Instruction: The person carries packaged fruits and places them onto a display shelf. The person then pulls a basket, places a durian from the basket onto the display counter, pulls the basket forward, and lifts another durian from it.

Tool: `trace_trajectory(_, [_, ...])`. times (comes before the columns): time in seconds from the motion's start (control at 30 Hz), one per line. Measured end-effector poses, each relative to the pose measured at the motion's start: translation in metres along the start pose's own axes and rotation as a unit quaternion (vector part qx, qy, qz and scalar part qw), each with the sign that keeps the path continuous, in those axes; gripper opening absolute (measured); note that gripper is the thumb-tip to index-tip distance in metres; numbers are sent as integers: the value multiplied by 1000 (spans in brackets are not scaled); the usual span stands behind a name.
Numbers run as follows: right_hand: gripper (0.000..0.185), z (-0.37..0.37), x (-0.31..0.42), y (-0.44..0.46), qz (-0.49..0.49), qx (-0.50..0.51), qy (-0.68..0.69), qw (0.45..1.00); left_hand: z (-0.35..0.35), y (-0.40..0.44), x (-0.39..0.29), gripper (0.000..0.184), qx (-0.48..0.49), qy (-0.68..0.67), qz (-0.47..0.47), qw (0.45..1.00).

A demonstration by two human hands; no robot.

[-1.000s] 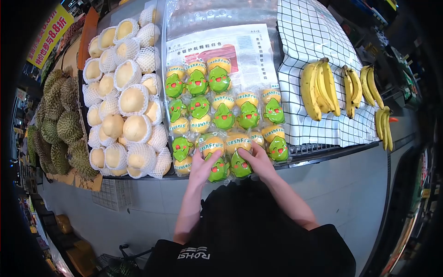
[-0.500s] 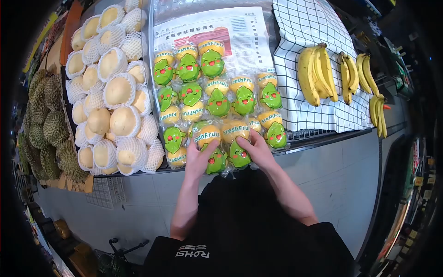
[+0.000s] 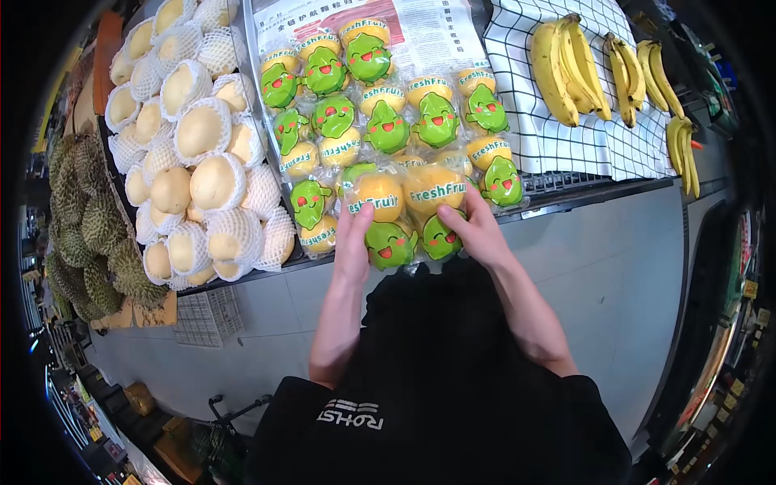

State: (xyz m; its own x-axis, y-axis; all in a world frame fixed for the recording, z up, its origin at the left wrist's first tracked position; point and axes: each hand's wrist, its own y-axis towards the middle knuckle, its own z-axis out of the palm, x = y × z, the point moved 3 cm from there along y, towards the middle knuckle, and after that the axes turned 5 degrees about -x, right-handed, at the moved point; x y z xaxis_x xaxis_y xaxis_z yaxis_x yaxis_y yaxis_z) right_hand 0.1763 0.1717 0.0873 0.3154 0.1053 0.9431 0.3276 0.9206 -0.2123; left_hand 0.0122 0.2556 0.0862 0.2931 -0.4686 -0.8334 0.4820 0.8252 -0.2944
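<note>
Between them, my hands hold two clear FreshFruit bags of yellow fruit, each printed with a green smiling cartoon. My left hand (image 3: 353, 242) grips the left bag (image 3: 390, 242) at its left side, thumb on the front. On the right bag (image 3: 436, 190), my right hand (image 3: 478, 230) has its thumb pressed on the green print and its fingers around the far side. Both bags are at the front edge of the display, over or against the packs behind. Several similar bags (image 3: 388, 128) lie in rows beyond them on newspaper (image 3: 436, 40).
Pale fruit in white foam nets (image 3: 202, 133) fills the left section, with durians (image 3: 89, 218) farther left. Banana bunches (image 3: 566, 73) lie on a checked cloth (image 3: 525, 129) at the right. A grey crate (image 3: 208, 318) stands on the floor below.
The view has shifted, and the stall appears higher in it. Both hands still hold the two bags, which now look larger and nearer to me.
</note>
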Motion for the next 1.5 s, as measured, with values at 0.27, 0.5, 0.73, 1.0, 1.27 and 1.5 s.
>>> trace_trajectory(0.27, [69,-31,43,-24,-73,5,50,996,54,-12,-9,63,87,19,103,991])
trace_trajectory(0.5, [73,-73,61,-39,-126,-13,78,989,100,-10,7,69,125,29,144,981])
trace_trajectory(0.73, [80,-102,71,-46,-162,-32,87,982,130,-7,22,76,101,40,142,984])
trace_trajectory(1.0, [70,-126,65,-46,-108,-27,99,989,139,0,46,62,73,75,85,991])
trace_trajectory(1.27, [42,-140,24,-35,72,-84,13,994,132,-4,76,53,-2,-25,-117,993])
trace_trajectory(1.5, [42,-136,26,-34,71,-86,45,993,132,-10,71,51,9,-70,-121,990])
